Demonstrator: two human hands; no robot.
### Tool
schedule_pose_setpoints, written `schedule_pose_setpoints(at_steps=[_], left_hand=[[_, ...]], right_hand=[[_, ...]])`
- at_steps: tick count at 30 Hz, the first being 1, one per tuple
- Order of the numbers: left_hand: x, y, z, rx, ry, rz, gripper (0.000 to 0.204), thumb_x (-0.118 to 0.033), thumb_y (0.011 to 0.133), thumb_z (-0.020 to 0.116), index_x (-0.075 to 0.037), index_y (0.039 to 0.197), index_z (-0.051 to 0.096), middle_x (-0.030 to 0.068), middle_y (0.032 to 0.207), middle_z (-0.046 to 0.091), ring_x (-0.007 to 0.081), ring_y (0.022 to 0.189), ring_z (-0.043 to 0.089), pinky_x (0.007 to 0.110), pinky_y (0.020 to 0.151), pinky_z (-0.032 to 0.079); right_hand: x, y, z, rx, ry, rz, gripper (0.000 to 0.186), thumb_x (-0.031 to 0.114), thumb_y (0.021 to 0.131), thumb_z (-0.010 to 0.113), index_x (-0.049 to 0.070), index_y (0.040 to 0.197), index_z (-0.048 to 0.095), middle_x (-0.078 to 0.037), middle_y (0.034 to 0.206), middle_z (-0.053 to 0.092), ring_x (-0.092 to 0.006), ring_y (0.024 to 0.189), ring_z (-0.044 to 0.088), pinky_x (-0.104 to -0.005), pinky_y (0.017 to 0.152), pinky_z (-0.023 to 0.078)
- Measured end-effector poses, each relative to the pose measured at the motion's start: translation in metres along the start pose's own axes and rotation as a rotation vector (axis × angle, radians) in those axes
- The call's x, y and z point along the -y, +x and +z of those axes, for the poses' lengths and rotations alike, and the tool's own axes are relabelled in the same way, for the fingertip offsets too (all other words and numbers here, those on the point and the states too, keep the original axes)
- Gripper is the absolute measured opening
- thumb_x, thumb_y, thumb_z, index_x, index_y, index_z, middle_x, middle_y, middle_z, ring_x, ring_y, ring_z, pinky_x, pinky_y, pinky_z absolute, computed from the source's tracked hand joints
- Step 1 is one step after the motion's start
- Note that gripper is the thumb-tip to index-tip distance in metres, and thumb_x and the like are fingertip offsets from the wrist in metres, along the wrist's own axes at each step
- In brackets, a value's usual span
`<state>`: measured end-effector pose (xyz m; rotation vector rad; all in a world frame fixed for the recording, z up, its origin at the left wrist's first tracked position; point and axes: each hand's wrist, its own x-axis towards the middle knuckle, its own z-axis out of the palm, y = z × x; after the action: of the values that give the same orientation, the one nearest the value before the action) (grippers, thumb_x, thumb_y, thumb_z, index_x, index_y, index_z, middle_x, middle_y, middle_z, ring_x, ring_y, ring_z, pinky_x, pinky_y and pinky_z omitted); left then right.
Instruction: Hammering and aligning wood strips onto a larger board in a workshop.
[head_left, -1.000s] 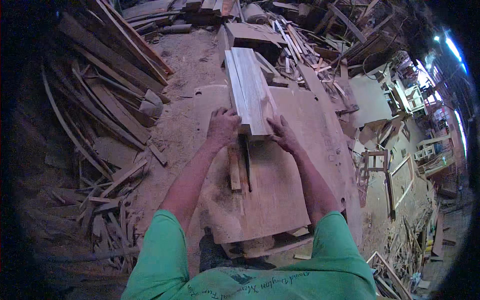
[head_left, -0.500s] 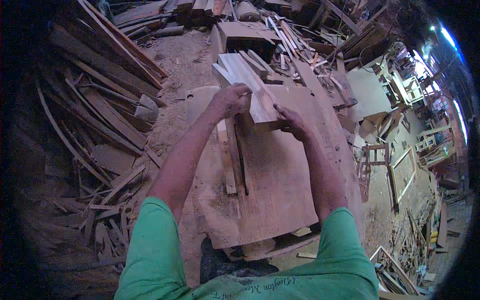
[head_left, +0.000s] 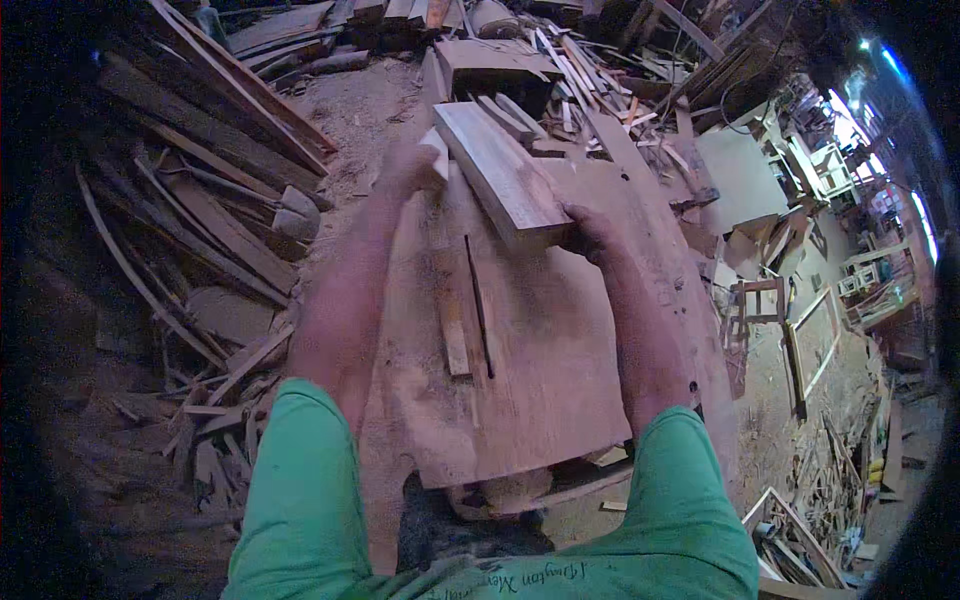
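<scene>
My right hand (head_left: 590, 236) grips the near right corner of a thick, pale wooden board (head_left: 500, 165), thumb on top and fingers beneath. The board is held tilted over the far part of a dusty wooden bench top (head_left: 550, 370). My left hand (head_left: 412, 168), blurred by motion, is to the left of the board and apart from it. Its fingers are closed round a short pale piece of wood (head_left: 438, 152). On the bench top a narrow wood strip (head_left: 456, 340) lies beside a dark, straight slot (head_left: 480, 310).
At the left, long planks (head_left: 230, 90) lean in a pile near a shovel (head_left: 297, 212). Beyond the bench are a cardboard box (head_left: 495, 58) and heaped offcuts (head_left: 585, 85). To the right stand a wooden stool (head_left: 760, 300) and a pale frame (head_left: 815, 335) on the littered floor.
My left hand has moved left, away from the board, with the short pale piece of wood. The board has turned slightly in my right hand, which stays on its near corner.
</scene>
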<state>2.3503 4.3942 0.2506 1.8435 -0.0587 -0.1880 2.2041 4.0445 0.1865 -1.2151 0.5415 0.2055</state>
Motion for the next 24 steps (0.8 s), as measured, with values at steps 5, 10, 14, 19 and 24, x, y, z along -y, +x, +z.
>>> schedule_pose_setpoints(at_steps=[5,10,14,19,24], left_hand=[[0.044,-0.072,-0.061,0.055,-0.744,-0.205,0.022,-0.020,0.095,0.061,0.000,0.098,0.066,0.0123,0.086,0.065,0.0317,0.079,0.066,0.055,0.075,0.059],[0.117,-0.189,-0.081,0.007,-0.268,-0.498,0.014,-0.018,0.092,0.061,-0.007,0.089,0.069,0.0080,0.081,0.062,0.0244,0.075,0.063,0.046,0.070,0.057],[0.159,-0.300,-0.051,-0.129,-0.280,-0.294,0.013,-0.018,0.076,0.064,-0.008,0.084,0.065,0.0101,0.085,0.063,0.0260,0.072,0.059,0.037,0.069,0.051],[0.098,-0.366,-0.015,-0.212,-0.144,-0.191,0.057,-0.048,0.091,0.069,-0.002,0.123,0.063,0.0123,0.120,0.064,0.0269,0.103,0.061,0.039,0.092,0.051],[-0.001,-0.427,0.039,0.016,-0.332,-0.077,0.071,-0.055,0.101,0.059,0.003,0.142,0.053,0.0129,0.123,0.064,0.0205,0.107,0.063,0.038,0.086,0.054]], right_hand=[[-0.037,-0.063,-0.054,-0.035,-0.413,-0.318,0.042,0.034,0.098,0.067,-0.001,0.120,0.067,-0.015,0.099,0.073,-0.0278,0.087,0.073,-0.0406,0.080,0.060],[-0.109,-0.185,-0.121,0.023,0.008,-0.153,0.062,0.041,0.101,0.063,0.004,0.149,0.051,-0.008,0.135,0.063,-0.0244,0.117,0.065,-0.0423,0.096,0.055],[-0.183,-0.296,-0.175,-0.098,-0.003,-0.029,0.064,0.033,0.100,0.066,-0.003,0.149,0.049,-0.009,0.135,0.064,-0.0223,0.121,0.061,-0.0371,0.100,0.051],[-0.278,-0.443,-0.235,-0.106,0.051,-0.164,0.063,0.024,0.095,0.073,-0.004,0.147,0.052,-0.011,0.133,0.065,-0.0206,0.115,0.064,-0.0348,0.097,0.053],[-0.306,-0.522,-0.259,-0.257,0.001,-0.015,0.063,0.029,0.093,0.075,0.000,0.145,0.056,-0.007,0.132,0.067,-0.0206,0.110,0.068,-0.0352,0.097,0.053]])
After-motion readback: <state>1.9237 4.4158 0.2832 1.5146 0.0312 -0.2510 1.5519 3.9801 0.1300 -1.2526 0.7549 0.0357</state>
